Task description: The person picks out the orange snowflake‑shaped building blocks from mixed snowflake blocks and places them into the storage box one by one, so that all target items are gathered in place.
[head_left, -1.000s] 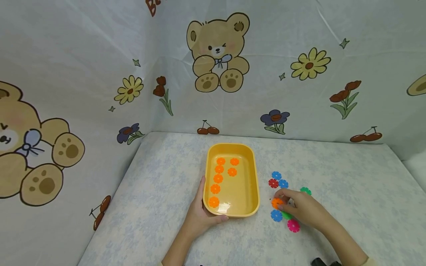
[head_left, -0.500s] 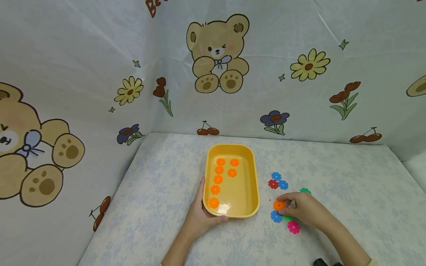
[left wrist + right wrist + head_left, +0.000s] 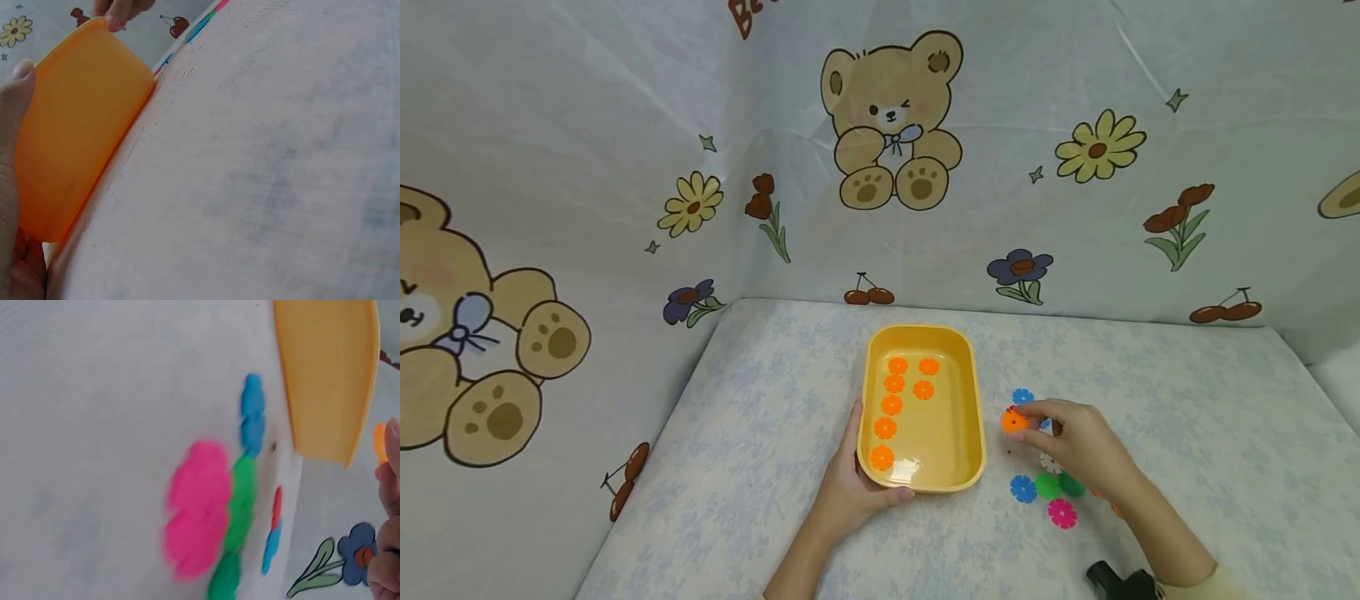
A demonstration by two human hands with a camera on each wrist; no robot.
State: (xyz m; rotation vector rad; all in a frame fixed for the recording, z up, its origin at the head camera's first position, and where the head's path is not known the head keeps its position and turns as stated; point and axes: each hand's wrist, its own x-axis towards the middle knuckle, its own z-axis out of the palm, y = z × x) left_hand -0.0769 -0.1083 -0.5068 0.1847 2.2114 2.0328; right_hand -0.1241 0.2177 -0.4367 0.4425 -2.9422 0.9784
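My left hand (image 3: 857, 492) holds the near left corner of a yellow plastic tray (image 3: 951, 450), thumb along the front and fingers up the left side. Inside lie several orange flower-shaped discs (image 3: 885, 427), a longer row on the left and two on the right. To the tray's right, my right hand (image 3: 1086, 437) pinches another orange disc (image 3: 1014, 420) between thumb and fingertips, raised off the table. Below it in the head view lie a blue disc (image 3: 1023, 488), a light green disc (image 3: 1047, 486), a dark green disc (image 3: 1072, 485) and a pink disc (image 3: 1062, 513).
Another blue disc (image 3: 1022, 396) lies beyond the right hand, which partly covers a white disc (image 3: 1050, 464). Orange bits peek out beside the right forearm. A black device (image 3: 1120, 582) sits by the right wrist. A bear-print cloth (image 3: 925, 242) hangs behind the table.
My right hand has lifted the orange disc from among the lower discs and carried it up and slightly left, uncovering the green and white discs. The left hand and tray stay put.
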